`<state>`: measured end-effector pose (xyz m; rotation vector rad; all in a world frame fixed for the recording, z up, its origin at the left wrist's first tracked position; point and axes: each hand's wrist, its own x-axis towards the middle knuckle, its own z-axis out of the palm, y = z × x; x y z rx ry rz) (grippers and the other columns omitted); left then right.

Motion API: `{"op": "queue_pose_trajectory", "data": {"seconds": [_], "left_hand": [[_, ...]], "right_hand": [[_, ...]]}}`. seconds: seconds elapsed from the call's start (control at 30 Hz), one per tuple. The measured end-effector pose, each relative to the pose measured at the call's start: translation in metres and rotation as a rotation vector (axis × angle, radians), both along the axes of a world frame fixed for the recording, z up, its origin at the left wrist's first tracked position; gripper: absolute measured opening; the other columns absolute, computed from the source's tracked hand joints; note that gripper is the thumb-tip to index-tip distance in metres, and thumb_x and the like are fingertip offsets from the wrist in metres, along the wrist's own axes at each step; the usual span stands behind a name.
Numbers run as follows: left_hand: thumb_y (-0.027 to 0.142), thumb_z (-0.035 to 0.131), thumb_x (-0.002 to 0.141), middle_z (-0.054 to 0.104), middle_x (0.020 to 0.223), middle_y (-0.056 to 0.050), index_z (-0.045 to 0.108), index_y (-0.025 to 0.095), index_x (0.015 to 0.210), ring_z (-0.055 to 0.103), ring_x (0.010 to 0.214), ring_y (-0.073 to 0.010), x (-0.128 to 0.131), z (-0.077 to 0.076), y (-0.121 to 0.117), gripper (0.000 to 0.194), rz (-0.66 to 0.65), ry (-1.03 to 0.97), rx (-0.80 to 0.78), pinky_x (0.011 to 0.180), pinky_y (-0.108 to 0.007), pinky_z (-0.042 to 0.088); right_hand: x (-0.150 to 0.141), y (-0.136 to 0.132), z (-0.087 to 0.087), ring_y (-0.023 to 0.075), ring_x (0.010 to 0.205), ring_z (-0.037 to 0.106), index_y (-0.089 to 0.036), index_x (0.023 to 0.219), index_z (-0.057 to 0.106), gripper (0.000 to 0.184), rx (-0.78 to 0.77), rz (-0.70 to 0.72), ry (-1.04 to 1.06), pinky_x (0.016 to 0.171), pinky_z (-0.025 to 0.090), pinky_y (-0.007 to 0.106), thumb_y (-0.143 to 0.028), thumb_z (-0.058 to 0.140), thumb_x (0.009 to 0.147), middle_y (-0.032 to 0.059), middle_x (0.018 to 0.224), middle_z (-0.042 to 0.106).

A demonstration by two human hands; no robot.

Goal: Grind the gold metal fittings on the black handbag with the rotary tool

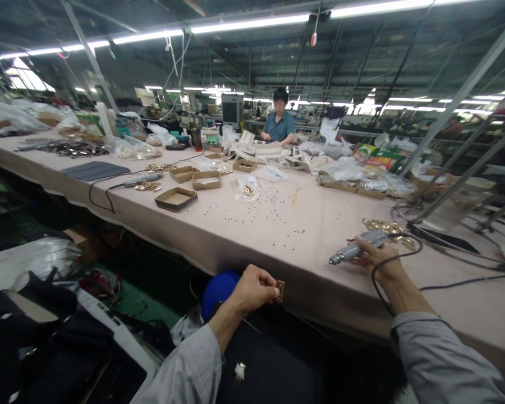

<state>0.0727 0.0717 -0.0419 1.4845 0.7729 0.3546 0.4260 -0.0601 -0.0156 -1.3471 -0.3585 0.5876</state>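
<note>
Pinched between the thumb and fingers of my left hand (255, 289) is a small gold metal plate (280, 291), held just in front of the table edge. My right hand (379, 261) grips a grey electric screwdriver (357, 247) over the right part of the table, its thin bit pointing left. A black cable runs from the tool's rear over my right wrist. Below my left hand lies a black panel (273, 359), with a small gold fitting partly wrapped in white (239, 371) on it. Tiny dark screws (273, 210) are scattered across the tabletop beyond my hands.
Cardboard trays (175, 198), a plastic bag of gold parts (247, 188) and a second electric screwdriver (142, 179) lie on the pink-covered table (303, 247). Gold parts (389, 230) are piled behind my right hand. Opposite sits a person in a blue shirt (280, 128). Metal poles stand at the right.
</note>
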Motion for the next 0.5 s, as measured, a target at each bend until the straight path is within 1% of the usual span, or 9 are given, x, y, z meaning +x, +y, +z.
{"op": "queue_pose_trajectory", "data": {"seconds": [0.07,0.13,0.2,0.3,0.37,0.4,0.47,0.5], "left_hand": [[0.021,0.074,0.056,0.067,0.056,-0.003,0.074,0.012,0.066,0.061,0.055,-0.0155,0.001,0.001,-0.002,0.014,0.000,-0.008,-0.009,0.056,-0.026,0.047],[0.020,0.073,0.055,0.067,0.056,-0.003,0.073,0.012,0.065,0.059,0.055,-0.0147,0.002,0.002,-0.004,0.013,-0.008,-0.004,-0.002,0.055,-0.026,0.044],[0.019,0.075,0.054,0.068,0.059,-0.003,0.073,0.012,0.066,0.057,0.056,-0.0143,0.003,0.001,-0.004,0.014,-0.025,0.007,0.029,0.055,-0.025,0.041],[0.023,0.079,0.057,0.069,0.064,-0.003,0.075,0.012,0.073,0.058,0.062,-0.0153,0.003,0.000,0.000,0.020,-0.051,0.029,0.082,0.058,-0.026,0.040],[0.025,0.078,0.061,0.069,0.067,-0.002,0.075,0.012,0.076,0.058,0.064,-0.0155,0.001,0.005,0.002,0.020,-0.073,0.041,0.108,0.062,-0.027,0.041],[0.025,0.077,0.062,0.068,0.067,-0.001,0.074,0.013,0.075,0.057,0.065,-0.0153,0.000,0.010,0.000,0.018,-0.086,0.045,0.128,0.064,-0.027,0.041],[0.027,0.077,0.065,0.063,0.064,0.001,0.068,0.016,0.066,0.055,0.066,-0.0148,0.001,0.023,-0.010,0.015,-0.112,0.073,0.194,0.065,-0.027,0.042],[0.030,0.078,0.068,0.062,0.065,0.001,0.065,0.016,0.065,0.055,0.067,-0.0150,0.006,0.029,-0.019,0.019,-0.127,0.100,0.228,0.066,-0.027,0.044]], "right_hand": [[0.007,-0.002,-0.007,0.0293,0.064,0.076,-0.016,0.089,0.065,0.047,-0.032,0.011,0.012,0.050,0.066,0.040,-0.030,0.098,0.060,0.0155,0.090,0.078],[0.010,-0.002,-0.010,0.0290,0.063,0.075,-0.016,0.088,0.064,0.046,-0.055,0.009,0.014,0.049,0.066,0.039,-0.029,0.098,0.060,0.0149,0.087,0.078],[0.009,0.003,-0.011,0.0275,0.060,0.074,-0.017,0.088,0.063,0.045,-0.067,-0.004,0.001,0.046,0.065,0.037,-0.028,0.096,0.060,0.0127,0.084,0.077],[-0.001,0.019,-0.008,0.0224,0.055,0.071,-0.018,0.089,0.061,0.040,-0.047,-0.027,-0.043,0.042,0.061,0.030,-0.027,0.093,0.067,0.0062,0.076,0.075],[-0.014,0.025,0.003,0.0185,0.052,0.068,-0.018,0.089,0.059,0.035,-0.024,-0.029,-0.086,0.041,0.058,0.026,-0.028,0.090,0.074,0.0014,0.071,0.071],[-0.022,0.023,0.011,0.0164,0.051,0.065,-0.018,0.088,0.058,0.032,-0.015,-0.026,-0.113,0.041,0.057,0.024,-0.028,0.087,0.079,-0.0009,0.068,0.069],[-0.039,0.005,0.037,0.0127,0.054,0.063,-0.015,0.088,0.060,0.024,-0.009,0.005,-0.185,0.046,0.056,0.022,-0.029,0.079,0.091,-0.0020,0.071,0.066],[-0.048,-0.011,0.051,0.0109,0.057,0.064,-0.014,0.091,0.063,0.021,-0.012,0.020,-0.233,0.051,0.056,0.021,-0.030,0.074,0.097,-0.0021,0.076,0.066]]}}
